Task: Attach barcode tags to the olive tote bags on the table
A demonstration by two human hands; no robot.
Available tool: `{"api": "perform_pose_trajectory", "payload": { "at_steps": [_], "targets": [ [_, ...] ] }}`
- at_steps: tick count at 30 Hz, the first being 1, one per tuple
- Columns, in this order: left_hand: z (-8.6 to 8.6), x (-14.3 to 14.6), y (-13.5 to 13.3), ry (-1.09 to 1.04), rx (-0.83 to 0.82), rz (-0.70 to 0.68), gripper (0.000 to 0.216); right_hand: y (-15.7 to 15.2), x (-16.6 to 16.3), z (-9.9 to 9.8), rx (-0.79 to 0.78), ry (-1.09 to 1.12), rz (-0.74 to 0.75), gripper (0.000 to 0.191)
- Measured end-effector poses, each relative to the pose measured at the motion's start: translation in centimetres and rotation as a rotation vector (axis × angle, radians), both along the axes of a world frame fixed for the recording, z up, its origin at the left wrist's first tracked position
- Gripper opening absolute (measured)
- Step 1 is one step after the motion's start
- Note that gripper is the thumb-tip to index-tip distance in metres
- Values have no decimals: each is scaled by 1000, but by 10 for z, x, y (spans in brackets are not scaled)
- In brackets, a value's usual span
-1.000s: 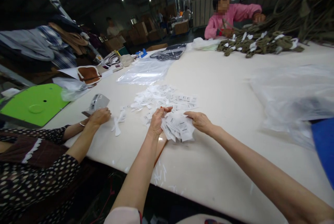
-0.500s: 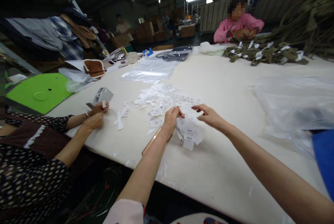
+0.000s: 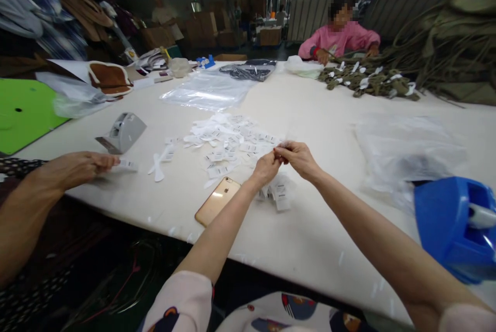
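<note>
Over the white table, my left hand (image 3: 266, 169) is closed, with a bunch of white printed labels (image 3: 281, 196) hanging below its fingers. My right hand (image 3: 301, 159) meets it at the fingertips, thumb and fingers pinched together; whatever lies between them is too small to make out. Just beyond both hands spreads a loose pile of white printed labels and strips (image 3: 228, 138). A gold phone (image 3: 217, 199) lies beside my left forearm, which partly covers it.
At left, a co-worker's hand (image 3: 81, 169) holds a label near a grey tape dispenser (image 3: 126, 130). A blue dispenser (image 3: 449, 223) and clear plastic bags (image 3: 403, 146) lie right. Across the table, a person in pink (image 3: 344, 37) sits behind olive straps (image 3: 368, 81).
My right hand has moved left to meet my left hand, its fingers closing from apart to pinched. The view has shifted, showing more of the phone and blue dispenser. The co-worker's hand extends a label.
</note>
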State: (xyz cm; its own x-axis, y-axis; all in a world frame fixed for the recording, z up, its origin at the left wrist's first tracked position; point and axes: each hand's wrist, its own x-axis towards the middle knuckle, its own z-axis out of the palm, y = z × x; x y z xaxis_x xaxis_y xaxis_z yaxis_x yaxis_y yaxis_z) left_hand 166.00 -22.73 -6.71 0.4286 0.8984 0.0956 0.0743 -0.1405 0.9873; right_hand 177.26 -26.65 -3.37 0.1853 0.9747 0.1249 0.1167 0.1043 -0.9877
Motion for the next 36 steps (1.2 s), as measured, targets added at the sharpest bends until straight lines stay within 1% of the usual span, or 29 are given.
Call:
{"api": "perform_pose_trajectory", "payload": {
  "at_steps": [2, 4, 7, 11, 14, 17, 19, 21, 22, 24, 25, 26, 28, 30, 32, 34, 36],
  "targets": [
    [4, -6, -2, 1, 58, -113, 10, 1, 3, 6, -67, 118, -39, 27],
    [8, -11, -3, -11, 119, -194, 17, 1, 6, 14, -88, 187, -65, 30],
    [16, -12, -1, -54, 143, -234, 24, 1, 7, 27, -30, 201, -75, 31],
    [23, -3, 5, -151, 103, -231, 22, -2, 6, 40, 83, 156, -53, 24],
    [28, 5, 6, -214, 104, -258, 20, -3, 7, 42, 81, 99, -14, 18],
    [37, 7, 5, -212, 114, -266, 18, -4, 10, 42, 87, 65, -69, 16],
    [45, 3, 5, -206, 148, -232, 18, -5, 14, 44, 104, 37, -118, 18],
    [48, -7, 7, -238, 198, -142, 19, -7, 19, 48, 128, 4, -157, 19],
    [46, -13, 8, -261, 221, -65, 18, -8, 21, 51, 147, -8, -182, 20],
    [35, -29, 9, -237, 251, 110, 13, -11, 26, 55, 191, -32, -234, 20],
    [26, -38, 8, -164, 258, 175, 8, -13, 28, 57, 206, -48, -254, 19],
    [17, -47, 7, -53, 259, 209, 4, -15, 30, 57, 216, -68, -268, 18],
    [-3, -64, 1, 221, 270, 198, 13, -18, 34, 58, 222, -113, -276, 17],
    [-17, -77, -6, 441, 287, 164, 21, -21, 37, 57, 228, -153, -281, 16],
    [-24, -84, -13, 573, 255, 147, 30, -24, 39, 56, 231, -179, -283, 15],
    [-27, -87, -19, 667, 173, 126, 40, -28, 41, 54, 227, -203, -281, 16],
    [-29, -87, -24, 731, 111, 109, 42, -31, 43, 50, 223, -217, -277, 17]
  ]
}}
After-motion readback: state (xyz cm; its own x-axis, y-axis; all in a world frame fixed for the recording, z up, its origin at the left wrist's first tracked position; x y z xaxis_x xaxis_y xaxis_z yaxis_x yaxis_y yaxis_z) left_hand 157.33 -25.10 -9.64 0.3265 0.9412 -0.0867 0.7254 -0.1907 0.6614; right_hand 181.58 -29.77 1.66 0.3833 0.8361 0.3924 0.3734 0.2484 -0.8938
